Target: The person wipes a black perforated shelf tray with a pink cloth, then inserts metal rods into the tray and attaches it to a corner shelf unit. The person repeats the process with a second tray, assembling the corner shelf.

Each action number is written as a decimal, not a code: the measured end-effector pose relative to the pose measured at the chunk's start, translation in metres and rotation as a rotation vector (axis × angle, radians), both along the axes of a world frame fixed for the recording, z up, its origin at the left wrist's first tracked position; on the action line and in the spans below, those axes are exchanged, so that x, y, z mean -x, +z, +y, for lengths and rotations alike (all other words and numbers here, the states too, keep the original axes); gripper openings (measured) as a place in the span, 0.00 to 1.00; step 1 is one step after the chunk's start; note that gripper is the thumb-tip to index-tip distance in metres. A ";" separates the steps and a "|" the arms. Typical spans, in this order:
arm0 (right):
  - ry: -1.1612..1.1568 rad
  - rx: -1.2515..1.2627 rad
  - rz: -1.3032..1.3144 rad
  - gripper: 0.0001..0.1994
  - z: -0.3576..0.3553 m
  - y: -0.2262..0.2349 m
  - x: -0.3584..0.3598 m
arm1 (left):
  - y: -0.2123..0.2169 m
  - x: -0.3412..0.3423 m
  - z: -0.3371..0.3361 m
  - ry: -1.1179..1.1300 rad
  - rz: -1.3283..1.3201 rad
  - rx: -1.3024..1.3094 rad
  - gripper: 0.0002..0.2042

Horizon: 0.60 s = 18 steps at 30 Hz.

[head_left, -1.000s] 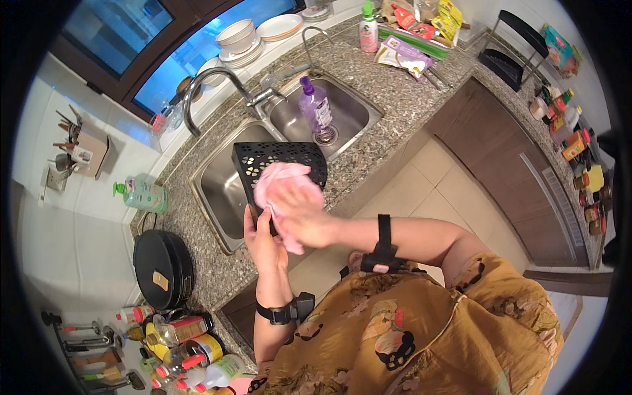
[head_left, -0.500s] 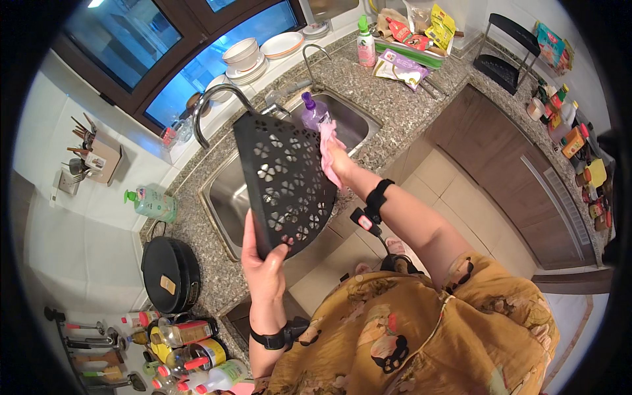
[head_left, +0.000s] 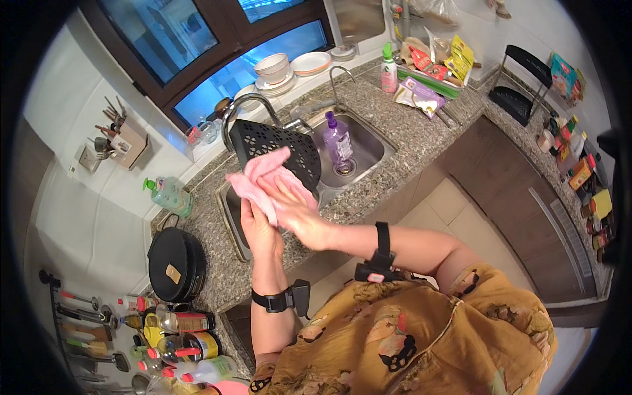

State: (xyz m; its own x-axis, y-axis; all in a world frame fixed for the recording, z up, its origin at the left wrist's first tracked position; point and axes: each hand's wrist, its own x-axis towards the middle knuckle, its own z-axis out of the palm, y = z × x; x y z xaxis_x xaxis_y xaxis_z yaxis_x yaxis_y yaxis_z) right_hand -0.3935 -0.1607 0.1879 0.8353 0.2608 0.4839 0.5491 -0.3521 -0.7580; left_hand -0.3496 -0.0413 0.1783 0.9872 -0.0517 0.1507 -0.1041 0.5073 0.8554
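Observation:
A black panel with clover-shaped cut-outs [head_left: 301, 153] is tilted over the left basin of the double sink, beneath the curved faucet. My left hand [head_left: 262, 232] grips its near end, though part of that grip is hidden by a pink cloth [head_left: 261, 172]. My right hand [head_left: 297, 214] presses the cloth against the panel near the left hand, the fingers lying over the folds. In the right basin [head_left: 374, 150] a purple pump bottle [head_left: 338, 141] stands beside the drain.
Left of the sink are a green soap bottle [head_left: 170, 196] and a round black appliance [head_left: 176, 264]. Several condiment bottles [head_left: 191, 345] crowd the near left. White bowls [head_left: 272, 68] line the windowsill. A black two-tier rack [head_left: 520, 85] stands far right.
My right hand has brought the cloth leftward, from the panel's far right edge to its near end by my left hand. The panel has tipped lower and farther away, and the view has shifted.

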 end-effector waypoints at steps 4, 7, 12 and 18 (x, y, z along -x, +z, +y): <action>-0.027 0.083 -0.084 0.33 -0.007 -0.002 -0.013 | -0.012 0.000 -0.005 -0.018 -0.088 -0.001 0.29; -0.062 0.093 -0.069 0.36 -0.013 0.003 -0.034 | -0.005 0.009 0.000 -0.052 0.018 -0.058 0.30; -0.579 0.245 -0.206 0.35 -0.040 0.001 -0.118 | 0.002 0.041 -0.009 -0.112 -0.098 -0.313 0.36; -0.203 -1.079 0.207 0.32 -0.086 -0.025 -0.156 | 0.010 0.072 -0.011 -0.115 -0.315 -0.534 0.41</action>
State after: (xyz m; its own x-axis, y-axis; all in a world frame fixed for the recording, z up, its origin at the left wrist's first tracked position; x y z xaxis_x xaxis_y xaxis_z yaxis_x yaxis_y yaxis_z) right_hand -0.2377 -0.2468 0.1627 0.9056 -0.3623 0.2206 0.3835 0.4772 -0.7907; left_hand -0.4218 -0.0519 0.1881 0.8835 -0.3028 0.3573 -0.3623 0.0415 0.9311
